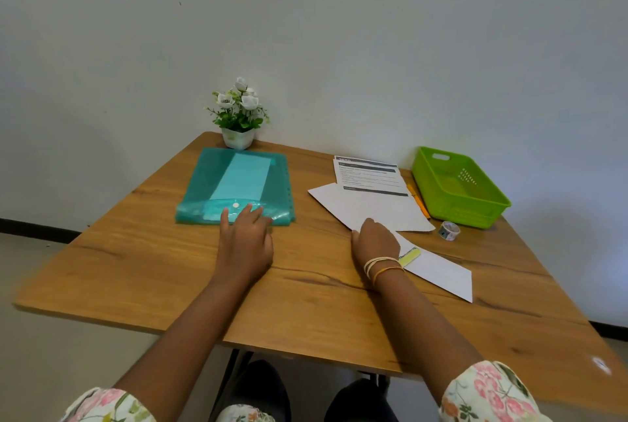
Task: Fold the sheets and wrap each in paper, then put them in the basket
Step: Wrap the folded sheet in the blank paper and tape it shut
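A teal plastic folder (238, 180) with a snap flap lies at the back left of the table. My left hand (244, 238) rests with straight fingers on its near flap. To the right, a printed sheet (368, 173) lies above a blank white sheet (373, 207). My right hand (375, 241) lies on the near corner of that blank sheet, fingers hidden from here. A long white paper (441, 272) with a yellow-green label (410, 257) stretches out beside my right wrist. The green basket (457, 187) stands empty at the back right.
A small potted plant (239, 116) with white flowers stands at the back edge behind the folder. A roll of tape (449, 230) sits in front of the basket. A yellow pencil (418, 201) lies between the sheets and the basket.
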### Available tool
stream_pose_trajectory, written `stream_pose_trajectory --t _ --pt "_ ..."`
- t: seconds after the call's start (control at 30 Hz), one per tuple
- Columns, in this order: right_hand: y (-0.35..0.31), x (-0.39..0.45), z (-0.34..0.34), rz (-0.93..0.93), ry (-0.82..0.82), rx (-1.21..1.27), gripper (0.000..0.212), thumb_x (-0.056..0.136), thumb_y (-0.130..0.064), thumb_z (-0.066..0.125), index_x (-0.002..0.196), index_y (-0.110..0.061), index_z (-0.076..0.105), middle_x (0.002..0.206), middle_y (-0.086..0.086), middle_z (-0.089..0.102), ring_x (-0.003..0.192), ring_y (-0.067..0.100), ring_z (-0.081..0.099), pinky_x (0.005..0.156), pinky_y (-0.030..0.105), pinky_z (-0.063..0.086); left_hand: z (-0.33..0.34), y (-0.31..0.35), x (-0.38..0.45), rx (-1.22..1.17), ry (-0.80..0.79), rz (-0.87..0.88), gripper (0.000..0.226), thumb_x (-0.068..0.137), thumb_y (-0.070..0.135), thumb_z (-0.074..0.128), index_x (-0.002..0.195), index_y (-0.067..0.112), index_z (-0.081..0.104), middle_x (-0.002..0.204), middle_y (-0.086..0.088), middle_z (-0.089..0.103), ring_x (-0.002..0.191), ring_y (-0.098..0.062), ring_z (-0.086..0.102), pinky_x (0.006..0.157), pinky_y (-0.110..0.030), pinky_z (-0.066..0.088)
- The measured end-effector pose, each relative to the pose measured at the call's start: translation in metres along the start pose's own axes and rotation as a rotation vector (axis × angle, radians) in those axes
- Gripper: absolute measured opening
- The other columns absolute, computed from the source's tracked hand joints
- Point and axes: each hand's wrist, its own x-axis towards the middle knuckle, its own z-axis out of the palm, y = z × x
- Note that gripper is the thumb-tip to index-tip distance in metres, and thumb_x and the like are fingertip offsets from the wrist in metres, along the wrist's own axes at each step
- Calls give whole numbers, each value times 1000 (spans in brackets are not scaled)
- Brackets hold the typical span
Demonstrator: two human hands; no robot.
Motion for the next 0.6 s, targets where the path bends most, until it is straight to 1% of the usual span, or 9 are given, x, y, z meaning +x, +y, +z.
stream_pose_trajectory --t 0.07,0.13,0.17,0.23,0.3,0.37,0.47,0.53,0.6 --pt "1 -4 0 -75 68 -55 23 95 -29 47 91 -12 61 89 8 68 80 26 63 60 29 41 -2 12 -5 -177 5 17 23 82 8 62 102 13 72 123 -8 65 122 -27 56 111 -53 31" --pt "1 -8 -2 -125 111 -80 24 94 -27 47 87 -12 65 82 7 68 73 24 63 56 27 38 -3 30 -11 -322 -20 -5 26 82 7 61 105 13 72 122 -7 66 116 -25 59 103 -48 42" --pt "0 -11 -4 -143 141 -68 23 94 -26 48 87 -13 66 80 7 69 71 23 63 56 26 39 -3 39 -15 -353 -31 -2 28 84 8 61 109 14 71 123 -6 66 116 -24 59 101 -46 45" --pt "-4 -20 -9 -189 242 5 18 93 -24 55 88 -13 69 78 6 70 67 22 65 55 26 44 -2 52 -19 -359 -33 43 33 88 11 59 121 14 65 128 -7 63 121 -23 56 103 -45 43" --pt "-15 -34 -12 -271 330 63 13 91 -21 59 89 -14 69 76 6 70 66 21 66 57 27 51 -2 54 -20 -344 7 78 37 93 13 56 130 13 58 134 -8 58 129 -22 50 110 -44 37" --pt "-31 -50 -10 -359 294 72 16 94 -20 53 90 -15 68 78 6 70 69 24 66 60 32 53 -2 50 -20 -345 51 90 38 96 15 52 134 13 55 139 -8 54 134 -21 44 112 -44 34" --pt "-53 -66 0 -469 118 137 26 100 -26 42 94 -15 65 89 9 70 81 28 66 67 35 49 -3 47 -21 -368 68 136 39 96 17 45 133 12 56 140 -7 54 135 -21 44 111 -43 36" --pt "-61 -71 4 -528 -6 259 27 101 -26 38 103 -13 62 100 10 67 92 27 63 76 35 48 0 46 -21 -383 46 139 38 97 14 45 132 12 57 139 -8 55 133 -22 47 109 -42 38" --pt "-62 -74 3 -552 -52 397 27 102 -22 37 114 -11 57 111 11 64 102 25 59 88 35 46 1 45 -22 -427 -15 80 38 100 14 44 136 12 52 137 -9 56 127 -23 51 106 -41 42"
